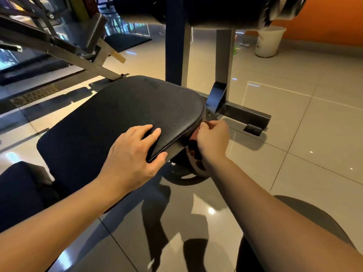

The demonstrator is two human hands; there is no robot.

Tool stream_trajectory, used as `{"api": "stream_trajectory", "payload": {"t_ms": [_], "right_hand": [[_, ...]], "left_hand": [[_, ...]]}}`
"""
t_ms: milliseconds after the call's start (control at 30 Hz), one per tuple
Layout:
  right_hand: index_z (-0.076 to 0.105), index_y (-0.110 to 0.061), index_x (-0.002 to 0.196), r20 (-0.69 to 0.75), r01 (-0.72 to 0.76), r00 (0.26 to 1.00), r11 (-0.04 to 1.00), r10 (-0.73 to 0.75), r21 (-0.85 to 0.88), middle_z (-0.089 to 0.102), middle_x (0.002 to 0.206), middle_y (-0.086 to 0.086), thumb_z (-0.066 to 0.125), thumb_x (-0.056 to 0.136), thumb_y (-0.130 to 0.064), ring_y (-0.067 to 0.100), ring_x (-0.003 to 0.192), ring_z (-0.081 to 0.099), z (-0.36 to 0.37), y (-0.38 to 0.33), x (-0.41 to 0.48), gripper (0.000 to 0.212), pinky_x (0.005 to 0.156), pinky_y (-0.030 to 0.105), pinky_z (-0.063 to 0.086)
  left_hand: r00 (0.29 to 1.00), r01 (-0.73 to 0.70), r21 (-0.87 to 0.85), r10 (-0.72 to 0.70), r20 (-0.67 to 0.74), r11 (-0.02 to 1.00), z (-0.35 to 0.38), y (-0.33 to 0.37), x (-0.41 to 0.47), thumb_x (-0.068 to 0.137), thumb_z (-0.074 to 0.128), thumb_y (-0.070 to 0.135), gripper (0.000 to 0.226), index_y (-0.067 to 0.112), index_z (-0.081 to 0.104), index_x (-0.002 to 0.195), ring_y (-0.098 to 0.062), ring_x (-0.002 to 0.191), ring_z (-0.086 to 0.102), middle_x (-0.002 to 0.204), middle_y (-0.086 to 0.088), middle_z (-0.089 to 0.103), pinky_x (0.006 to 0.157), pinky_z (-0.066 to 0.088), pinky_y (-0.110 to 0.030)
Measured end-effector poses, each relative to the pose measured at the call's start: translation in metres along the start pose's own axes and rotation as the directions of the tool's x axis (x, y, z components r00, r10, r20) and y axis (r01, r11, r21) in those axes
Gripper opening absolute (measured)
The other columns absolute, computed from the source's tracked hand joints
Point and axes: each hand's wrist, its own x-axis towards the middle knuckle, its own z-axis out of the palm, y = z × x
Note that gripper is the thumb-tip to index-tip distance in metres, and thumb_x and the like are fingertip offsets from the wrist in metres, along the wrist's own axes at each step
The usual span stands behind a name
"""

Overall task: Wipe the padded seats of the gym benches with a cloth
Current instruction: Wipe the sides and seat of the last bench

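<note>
Black grained vinyl covers the padded seat (121, 114) of the bench, probably firm foam under a slick skin that takes pressure without shifting. The left hand (133, 154) lies on its near corner, fingers (145, 128) spread flat on top and thumb against the rim, steadying it. The right hand (212, 140) sits at the seat's right edge, curled tight on a reddish-dark bunch, seemingly the cloth (193, 137). Soft and light, it is best kept wadded in the palm. A weight plate (196, 168) shows just below.
</note>
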Motion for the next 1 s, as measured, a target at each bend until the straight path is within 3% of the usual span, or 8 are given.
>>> {"api": "stream_trajectory", "payload": {"t_ms": [167, 333, 433, 500, 567, 700, 833, 1000], "right_hand": [[0.066, -0.019, 0.104, 0.167, 0.213, 0.968, 0.968, -0.19, -0.134, 0.061, 0.095, -0.01, 0.067, 0.093, -0.025, 0.01, 0.095, 0.059, -0.001, 0.012, -0.026, 0.012, 0.086, 0.027, 0.047], [0.067, -0.021, 0.099, -0.023, -0.012, 1.0, 1.0, 0.012, -0.024, 0.066, 0.093, -0.003, 0.066, 0.093, -0.024, 0.019, 0.093, 0.064, -0.041, -0.003, 0.017, 0.007, 0.092, 0.044, 0.057], [0.063, -0.016, 0.074, -0.084, -0.087, 0.992, 0.991, 0.096, 0.104, 0.065, 0.057, -0.004, 0.055, 0.096, -0.006, 0.024, 0.066, 0.068, -0.063, -0.015, 0.022, 0.025, 0.059, 0.032, 0.059], [0.063, -0.007, 0.074, -0.084, -0.15, 0.982, 0.966, 0.171, 0.212, 0.067, 0.055, 0.007, 0.044, 0.098, 0.0, 0.025, 0.05, 0.068, -0.067, -0.024, 0.019, 0.031, 0.047, 0.025, 0.05], [0.064, 0.0, 0.075, -0.007, -0.227, 0.971, 0.924, 0.24, 0.308, 0.068, 0.059, 0.013, 0.037, 0.1, -0.002, 0.026, 0.051, 0.068, -0.06, -0.029, 0.018, 0.037, 0.051, 0.026, 0.049], [0.061, -0.007, 0.074, 0.145, -0.32, 0.947, 0.87, 0.285, 0.376, 0.062, 0.066, 0.007, 0.044, 0.094, 0.001, 0.019, 0.051, 0.054, -0.032, -0.028, 0.004, 0.028, 0.048, 0.025, 0.039], [0.072, -0.02, 0.08, 0.006, -0.13, 0.991, 0.942, 0.135, 0.308, 0.073, 0.083, -0.001, 0.065, 0.092, -0.004, 0.013, 0.077, 0.071, -0.023, -0.019, -0.003, 0.021, 0.06, 0.022, 0.051], [0.074, -0.013, 0.105, 0.043, -0.01, 0.999, 0.966, -0.001, 0.26, 0.071, 0.101, -0.002, 0.071, 0.089, -0.005, 0.007, 0.087, 0.068, -0.028, -0.007, -0.017, 0.018, 0.058, 0.011, 0.049]], "left_hand": [[1.0, 0.004, -0.006, -0.004, 0.006, 1.0, -0.001, -0.003, 0.002, 0.09, 0.047, 0.064, 0.072, 0.019, 0.056, 0.146, -0.022, 0.133, 0.05, 0.143, -0.004, 0.056, 0.104, 0.047, -0.043], [1.0, 0.006, -0.043, -0.005, 0.007, 0.999, -0.002, -0.004, 0.001, 0.09, 0.044, 0.066, 0.073, 0.022, 0.054, 0.147, -0.019, 0.135, 0.049, 0.145, -0.002, 0.054, 0.106, 0.046, -0.042], [1.0, 0.003, -0.044, -0.002, 0.005, 0.999, -0.002, -0.004, 0.001, 0.089, 0.044, 0.065, 0.074, 0.02, 0.055, 0.146, -0.021, 0.134, 0.05, 0.145, -0.004, 0.055, 0.105, 0.045, -0.042], [1.0, -0.002, -0.045, 0.002, -0.001, 0.999, -0.002, -0.003, 0.002, 0.089, 0.045, 0.064, 0.073, 0.019, 0.056, 0.145, -0.021, 0.134, 0.05, 0.144, -0.005, 0.055, 0.104, 0.046, -0.043], [1.0, -0.006, -0.043, 0.005, -0.01, 0.999, -0.001, -0.004, 0.002, 0.089, 0.047, 0.063, 0.072, 0.019, 0.056, 0.145, -0.021, 0.133, 0.05, 0.144, -0.005, 0.056, 0.104, 0.047, -0.043], [1.0, -0.002, -0.038, 0.001, -0.002, 0.999, 0.001, -0.005, 0.002, 0.089, 0.049, 0.063, 0.071, 0.021, 0.055, 0.146, -0.02, 0.134, 0.05, 0.144, -0.003, 0.056, 0.104, 0.047, -0.043], [1.0, -0.004, -0.037, 0.003, -0.008, 0.999, 0.001, -0.006, 0.002, 0.089, 0.048, 0.063, 0.071, 0.02, 0.056, 0.145, -0.02, 0.133, 0.05, 0.143, -0.003, 0.056, 0.103, 0.047, -0.043], [1.0, -0.003, -0.019, 0.003, -0.011, 1.0, 0.002, -0.005, 0.002, 0.089, 0.05, 0.062, 0.07, 0.02, 0.055, 0.146, -0.02, 0.132, 0.05, 0.143, -0.004, 0.056, 0.103, 0.046, -0.042]]}}
